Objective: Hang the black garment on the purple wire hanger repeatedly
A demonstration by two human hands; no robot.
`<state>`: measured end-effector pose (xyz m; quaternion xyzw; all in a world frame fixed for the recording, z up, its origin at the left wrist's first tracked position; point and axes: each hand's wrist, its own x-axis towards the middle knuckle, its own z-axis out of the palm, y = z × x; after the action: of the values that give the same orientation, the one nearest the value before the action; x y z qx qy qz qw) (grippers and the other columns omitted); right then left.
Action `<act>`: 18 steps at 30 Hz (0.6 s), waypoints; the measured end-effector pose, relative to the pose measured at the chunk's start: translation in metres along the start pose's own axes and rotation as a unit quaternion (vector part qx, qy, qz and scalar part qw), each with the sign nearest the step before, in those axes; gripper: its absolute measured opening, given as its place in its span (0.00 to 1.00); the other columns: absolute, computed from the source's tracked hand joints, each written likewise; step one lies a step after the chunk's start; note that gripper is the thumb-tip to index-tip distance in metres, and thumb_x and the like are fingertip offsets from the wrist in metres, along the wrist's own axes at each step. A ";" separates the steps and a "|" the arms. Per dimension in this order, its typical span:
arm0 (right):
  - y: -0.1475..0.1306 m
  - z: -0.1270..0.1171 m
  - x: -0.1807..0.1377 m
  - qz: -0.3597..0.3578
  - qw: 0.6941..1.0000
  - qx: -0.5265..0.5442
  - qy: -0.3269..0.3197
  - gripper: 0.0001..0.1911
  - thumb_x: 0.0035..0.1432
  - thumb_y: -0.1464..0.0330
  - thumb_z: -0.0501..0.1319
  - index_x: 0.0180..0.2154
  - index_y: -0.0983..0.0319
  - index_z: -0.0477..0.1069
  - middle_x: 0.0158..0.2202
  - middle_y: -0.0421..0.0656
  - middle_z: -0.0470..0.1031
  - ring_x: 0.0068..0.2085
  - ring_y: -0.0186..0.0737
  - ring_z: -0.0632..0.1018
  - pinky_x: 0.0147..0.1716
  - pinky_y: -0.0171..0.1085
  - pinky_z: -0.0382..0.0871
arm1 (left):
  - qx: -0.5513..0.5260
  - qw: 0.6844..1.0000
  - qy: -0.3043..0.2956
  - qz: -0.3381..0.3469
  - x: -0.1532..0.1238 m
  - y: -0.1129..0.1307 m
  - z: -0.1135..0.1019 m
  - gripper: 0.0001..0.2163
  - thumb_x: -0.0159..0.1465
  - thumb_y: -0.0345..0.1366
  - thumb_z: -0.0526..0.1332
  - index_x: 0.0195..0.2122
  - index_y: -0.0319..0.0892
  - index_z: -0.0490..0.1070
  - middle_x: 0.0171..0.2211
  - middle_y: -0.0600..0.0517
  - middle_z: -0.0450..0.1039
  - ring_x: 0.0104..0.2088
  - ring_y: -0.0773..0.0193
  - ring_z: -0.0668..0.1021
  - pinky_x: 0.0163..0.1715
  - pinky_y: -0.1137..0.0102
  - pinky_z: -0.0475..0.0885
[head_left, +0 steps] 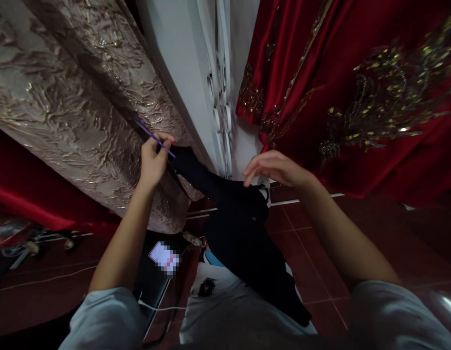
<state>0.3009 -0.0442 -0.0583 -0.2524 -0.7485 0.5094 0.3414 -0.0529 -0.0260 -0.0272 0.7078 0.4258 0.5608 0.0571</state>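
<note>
The left hand (154, 160) pinches a thin purple stick (155, 140) and the upper corner of a black cloth (240, 228), which hangs over the lap. The right hand (272, 167) hovers at the cloth's far edge, fingers loosely spread, holding nothing. With only 1 hand gripping, the cloth could slide to the red floor (356, 228). A phone (164, 256) lies below. No containers show.

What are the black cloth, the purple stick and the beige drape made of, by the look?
Black cloth: soft matte fabric; it drapes in folds with no sheen. Purple stick, pinched in the left hand: thin, rigid, probably plastic; too small to be sure. Beige drape: heavy brocade-like textile, with a raised floral pattern and metallic glints.
</note>
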 end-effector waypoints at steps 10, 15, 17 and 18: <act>0.056 0.074 0.038 -0.169 0.863 -0.433 0.197 0.44 0.65 0.65 0.61 0.74 0.60 0.41 0.75 0.53 0.45 0.76 0.57 0.48 0.74 0.60 0.43 | -0.222 0.940 -0.253 0.046 -0.029 0.105 0.047 0.07 0.70 0.36 0.64 0.39 0.40 0.79 0.40 0.46 0.81 0.52 0.58 0.81 0.60 0.61 0.71; 0.071 0.056 0.025 -0.200 0.833 -0.438 0.273 0.28 0.68 0.62 0.56 0.67 0.55 0.57 0.58 0.51 0.69 0.61 0.53 0.69 0.65 0.57 0.62 | -0.301 0.912 -0.267 -0.073 -0.038 0.093 0.053 0.16 0.62 0.35 0.72 0.51 0.41 0.78 0.51 0.43 0.79 0.57 0.53 0.79 0.62 0.59 0.72; 0.067 0.033 0.007 -0.168 0.820 -0.463 0.292 0.34 0.64 0.59 0.60 0.68 0.55 0.57 0.56 0.51 0.69 0.57 0.55 0.71 0.58 0.57 0.66 | -0.239 0.940 -0.150 -0.190 -0.044 0.069 0.046 0.14 0.64 0.37 0.69 0.50 0.40 0.79 0.47 0.44 0.80 0.52 0.55 0.82 0.56 0.60 0.77; 0.062 0.019 -0.002 -0.140 0.808 -0.477 0.317 0.37 0.61 0.59 0.62 0.69 0.56 0.56 0.56 0.52 0.68 0.56 0.56 0.71 0.57 0.57 0.66 | -0.193 0.949 -0.073 -0.238 -0.048 0.057 0.042 0.12 0.67 0.40 0.65 0.48 0.38 0.79 0.43 0.45 0.80 0.50 0.56 0.83 0.53 0.60 0.78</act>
<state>0.2895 -0.0352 -0.1219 -0.4235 -0.7749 -0.0734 0.4635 0.0128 -0.0772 -0.0471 0.6003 0.4601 0.5493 0.3553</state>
